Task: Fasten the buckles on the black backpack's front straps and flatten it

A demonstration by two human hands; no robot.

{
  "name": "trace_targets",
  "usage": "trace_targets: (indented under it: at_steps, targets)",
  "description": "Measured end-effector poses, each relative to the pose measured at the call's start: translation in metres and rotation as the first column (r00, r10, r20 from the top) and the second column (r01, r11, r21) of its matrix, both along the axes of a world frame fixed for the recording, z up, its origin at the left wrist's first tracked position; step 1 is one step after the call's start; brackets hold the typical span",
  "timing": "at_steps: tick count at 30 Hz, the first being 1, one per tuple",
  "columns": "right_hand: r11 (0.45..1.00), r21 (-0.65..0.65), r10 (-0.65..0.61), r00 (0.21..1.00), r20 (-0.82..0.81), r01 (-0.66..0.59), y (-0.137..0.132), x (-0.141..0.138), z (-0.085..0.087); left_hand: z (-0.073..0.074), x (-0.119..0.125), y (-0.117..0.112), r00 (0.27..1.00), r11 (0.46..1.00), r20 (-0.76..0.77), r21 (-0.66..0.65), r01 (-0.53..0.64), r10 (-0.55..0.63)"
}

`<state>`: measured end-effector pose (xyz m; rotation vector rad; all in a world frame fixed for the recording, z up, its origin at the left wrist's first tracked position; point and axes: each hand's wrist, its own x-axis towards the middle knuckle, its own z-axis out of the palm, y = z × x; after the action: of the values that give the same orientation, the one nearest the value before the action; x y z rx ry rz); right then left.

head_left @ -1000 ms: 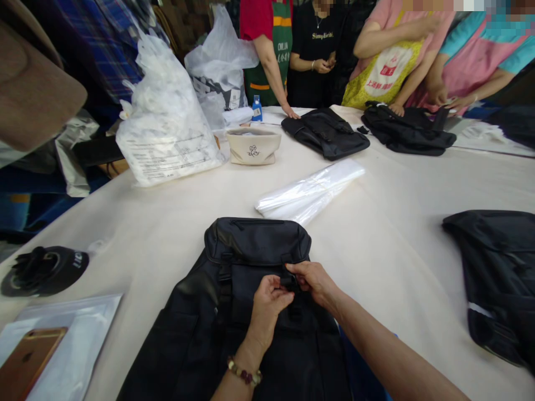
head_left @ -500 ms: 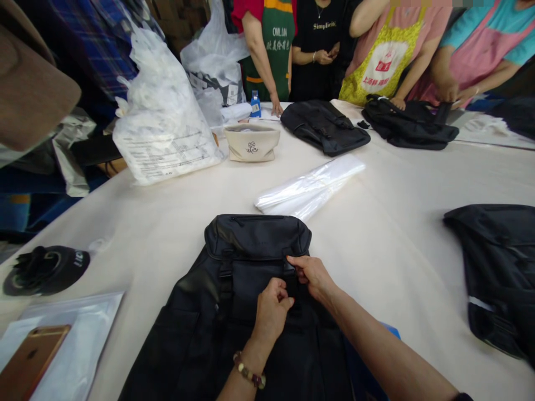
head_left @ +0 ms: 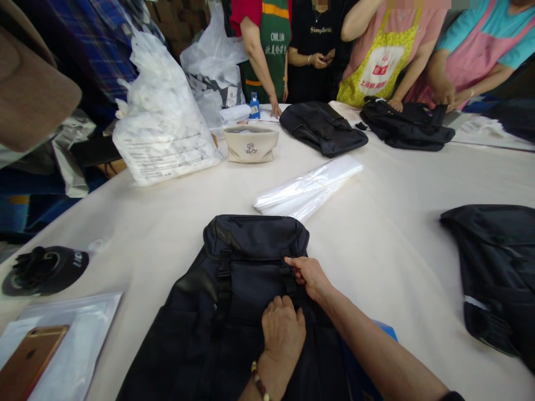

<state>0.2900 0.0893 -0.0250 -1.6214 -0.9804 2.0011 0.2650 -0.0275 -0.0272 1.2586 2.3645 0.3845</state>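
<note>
A black backpack [head_left: 251, 312] lies in front of me, its top flap [head_left: 254, 236] pointing away and two buckled straps running down its front. My right hand [head_left: 308, 274] pinches the right strap [head_left: 288, 278] at its upper end, by the flap's edge, thumb on top. Lower down, in line with that strap, my left hand [head_left: 284, 331] is curled with its back to me. Its fingertips are turned under, so what they hold is hidden. The left strap's buckle [head_left: 224, 271] is fastened and untouched.
Clear plastic bags [head_left: 309, 189] lie beyond the backpack, near a cream pouch [head_left: 251, 146] and a stuffed white bag [head_left: 163, 128]. Another black backpack [head_left: 497, 267] is at right. A phone [head_left: 33, 356] and black cap [head_left: 45, 270] sit left. Several people stand across the table [head_left: 401, 223].
My left hand has moved down along the right strap and turned its back toward me. My right hand keeps its pinch near the flap, almost unmoved.
</note>
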Motion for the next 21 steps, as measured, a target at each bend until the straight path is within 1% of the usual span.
trace_targets:
  at_steps: [2,6,8,10,11,13,14,15,16,19,20,21]
  targets:
    - [1.0,0.002,-0.004,1.0,0.002,0.004,0.0,0.0,-0.001,-0.003,0.0,-0.003,0.999,1.0,-0.036,0.005,0.017,-0.016]
    - [1.0,0.013,-0.021,1.0,0.006,0.021,0.001,-0.001,-0.005,-0.009,0.006,-0.023,0.995,0.999,-0.094,0.026,-0.03,0.032]
    - [0.999,0.024,-0.025,1.0,0.012,0.024,0.001,-0.002,-0.007,-0.007,0.011,-0.034,0.997,1.0,-0.071,-0.013,0.008,-0.009]
    - [0.999,0.035,-0.025,1.0,0.018,0.024,0.001,-0.001,-0.008,0.0,0.013,-0.038,0.998,0.993,0.01,-0.101,0.066,-0.065]
    - [0.999,0.04,-0.024,1.0,0.02,0.023,0.001,-0.001,-0.008,0.004,0.012,-0.037,0.996,0.986,0.068,-0.153,0.062,-0.052]
    - [0.999,0.045,-0.018,1.0,0.021,0.017,0.001,0.0,-0.008,0.013,0.007,-0.029,0.984,0.97,0.168,-0.243,-0.014,0.057]
    - [0.999,0.046,-0.015,1.0,0.02,0.014,0.0,0.0,-0.008,0.016,0.004,-0.023,0.975,0.958,0.189,-0.282,-0.058,0.115]
    - [0.999,0.046,-0.011,1.0,0.019,0.011,0.0,0.001,-0.008,0.018,0.001,-0.017,0.972,0.948,0.187,-0.307,-0.083,0.146]
    - [0.999,0.046,-0.009,1.0,0.018,0.008,0.0,0.001,-0.008,0.018,-0.001,-0.012,0.977,0.946,0.165,-0.316,-0.079,0.137]
    - [0.999,0.048,-0.01,1.0,0.021,0.009,0.0,0.0,-0.008,0.016,-0.005,-0.002,0.996,0.943,0.086,-0.333,0.008,0.022]
    - [0.999,0.048,-0.01,1.0,0.021,0.009,0.0,0.0,-0.008,0.014,-0.006,-0.001,0.996,0.941,0.092,-0.337,0.022,0.01]
    - [0.999,0.048,-0.01,1.0,0.02,0.009,0.0,0.0,-0.008,0.013,-0.006,-0.002,0.993,0.939,0.12,-0.342,0.02,0.023]
